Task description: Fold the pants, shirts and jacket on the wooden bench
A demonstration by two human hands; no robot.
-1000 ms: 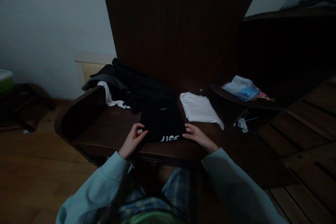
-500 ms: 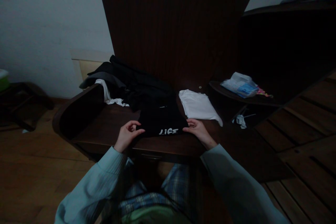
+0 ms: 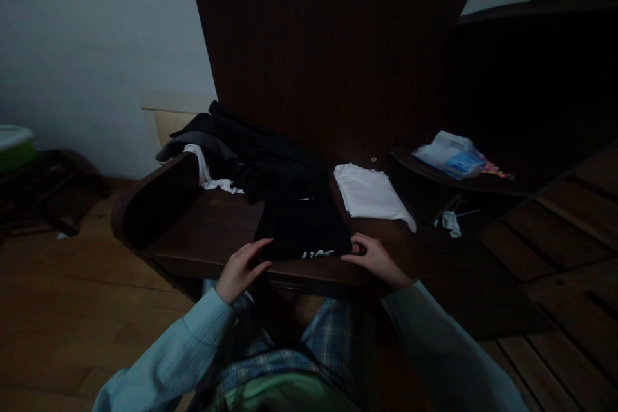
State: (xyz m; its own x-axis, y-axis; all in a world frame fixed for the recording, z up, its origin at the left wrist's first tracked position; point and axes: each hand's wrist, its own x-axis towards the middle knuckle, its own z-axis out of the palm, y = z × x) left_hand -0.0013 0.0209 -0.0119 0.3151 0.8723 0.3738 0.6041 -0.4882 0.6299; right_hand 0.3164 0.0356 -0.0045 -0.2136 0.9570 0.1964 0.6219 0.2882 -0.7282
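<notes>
A folded black garment, likely a shirt, lies on the dark wooden surface, with white lettering partly showing along its near edge. At its near left corner is my left hand, thumb and forefinger somewhat apart around the cloth. My right hand grips the near right corner between thumb and fingers. Just beyond my right hand lies a folded white garment. Behind the black garment is a heap of dark clothes, with a white cloth hanging out at its left.
The wooden bench has a raised curved left end and a tall dark panel behind. On a small shelf at right sits a plastic packet, with a crumpled white item below. A green tub stands far left.
Both hands have drawn the near edge of the black garment closer to me, and the lettering now shows less. My left thumb and forefinger are wider apart. The view has shifted slightly.
</notes>
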